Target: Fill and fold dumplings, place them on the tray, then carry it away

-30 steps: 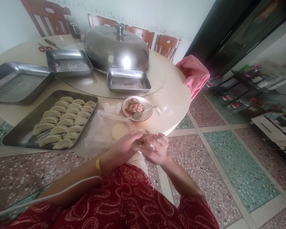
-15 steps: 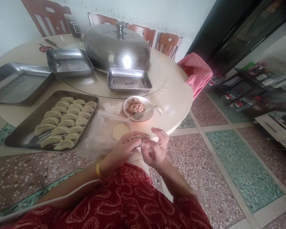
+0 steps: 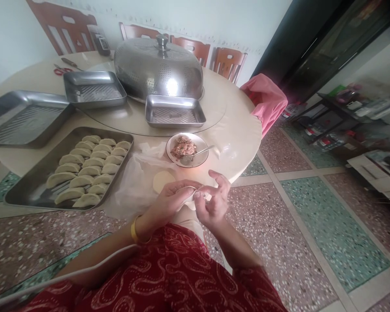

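The left hand reaches in from the lower left, thumb laid over curled fingers; its grip is closed around a folded dumpling. On its right, the right hand pinches the near end with thumb and index finger, the other fingers lifted and spread. The dumpling sits between the hands, above the near edge of the desk, its long axis running roughly left to right, partly hidden by fingers. Across the pale round desk come a tray of dumplings in rows, a crumpled plastic sheet, a round wrapper, then a bowl of filling with a spoon. Farther right lies a speckled, tiled floor.
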Tool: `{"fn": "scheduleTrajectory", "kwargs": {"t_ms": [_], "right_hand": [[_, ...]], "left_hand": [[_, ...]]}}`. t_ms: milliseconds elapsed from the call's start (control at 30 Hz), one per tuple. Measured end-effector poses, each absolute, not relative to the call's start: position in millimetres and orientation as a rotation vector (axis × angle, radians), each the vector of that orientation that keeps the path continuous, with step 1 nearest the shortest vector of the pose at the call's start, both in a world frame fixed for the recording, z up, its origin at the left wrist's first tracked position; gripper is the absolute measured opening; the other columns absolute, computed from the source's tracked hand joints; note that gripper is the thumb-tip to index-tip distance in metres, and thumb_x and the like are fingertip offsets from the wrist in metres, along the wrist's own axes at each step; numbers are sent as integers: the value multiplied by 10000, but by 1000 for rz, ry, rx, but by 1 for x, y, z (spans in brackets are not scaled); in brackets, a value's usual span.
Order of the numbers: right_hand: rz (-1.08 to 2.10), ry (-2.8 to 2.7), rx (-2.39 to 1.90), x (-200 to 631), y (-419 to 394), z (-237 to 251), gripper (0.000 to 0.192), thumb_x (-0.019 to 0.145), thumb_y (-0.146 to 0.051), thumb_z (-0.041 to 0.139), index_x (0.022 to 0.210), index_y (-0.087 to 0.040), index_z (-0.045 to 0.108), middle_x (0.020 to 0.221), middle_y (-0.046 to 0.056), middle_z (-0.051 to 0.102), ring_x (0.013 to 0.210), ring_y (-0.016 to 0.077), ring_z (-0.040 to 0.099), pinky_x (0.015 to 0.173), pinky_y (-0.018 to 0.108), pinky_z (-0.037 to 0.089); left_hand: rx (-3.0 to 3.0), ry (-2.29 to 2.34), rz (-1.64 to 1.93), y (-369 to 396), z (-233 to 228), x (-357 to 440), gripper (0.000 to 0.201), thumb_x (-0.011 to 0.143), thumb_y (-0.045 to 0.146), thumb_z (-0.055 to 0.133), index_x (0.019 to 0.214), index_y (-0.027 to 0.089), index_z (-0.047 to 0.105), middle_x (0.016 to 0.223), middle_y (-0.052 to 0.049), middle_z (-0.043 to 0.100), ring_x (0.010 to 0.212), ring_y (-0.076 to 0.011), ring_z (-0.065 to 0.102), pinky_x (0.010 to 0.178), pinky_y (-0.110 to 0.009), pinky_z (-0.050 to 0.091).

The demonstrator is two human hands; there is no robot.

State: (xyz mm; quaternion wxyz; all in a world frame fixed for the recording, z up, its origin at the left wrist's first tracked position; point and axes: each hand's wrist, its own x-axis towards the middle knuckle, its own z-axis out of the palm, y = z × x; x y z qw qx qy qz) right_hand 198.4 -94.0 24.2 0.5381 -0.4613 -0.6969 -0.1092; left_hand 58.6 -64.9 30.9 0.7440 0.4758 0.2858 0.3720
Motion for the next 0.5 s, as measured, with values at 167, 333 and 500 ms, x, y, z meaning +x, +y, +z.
{"fn": "scheduleTrajectory", "kwargs": {"t_ms": [167,333,500], "right_hand": [[-101,-1650,-1150,201,-94,23,343,885,-218,541,1224,-253,501,1300,122,529,1236,288,529,953,521,515],[373,-1633,-1205,202,-93,23,318,942,-290,511,1252,-242,564,1342,137,566,1215,260,594,879,426,586],[422,-1580,-1142,197,-88,21,183,946,-280,524,993,-230,693,1108,90,700,1239,235,585,955,394,550]], "left_hand": [[1063,658,862,-63,29,60,192,874,302,600,909,181,745,1001,-68,738,937,-210,672,818,-295,534],[1091,711,898,-62,26,60,241,869,364,604,962,196,749,970,-77,740,973,-230,671,818,-319,545],[1086,743,892,-62,24,59,317,872,397,598,1054,179,739,1056,-101,735,1064,-253,656,882,-356,537]]}}
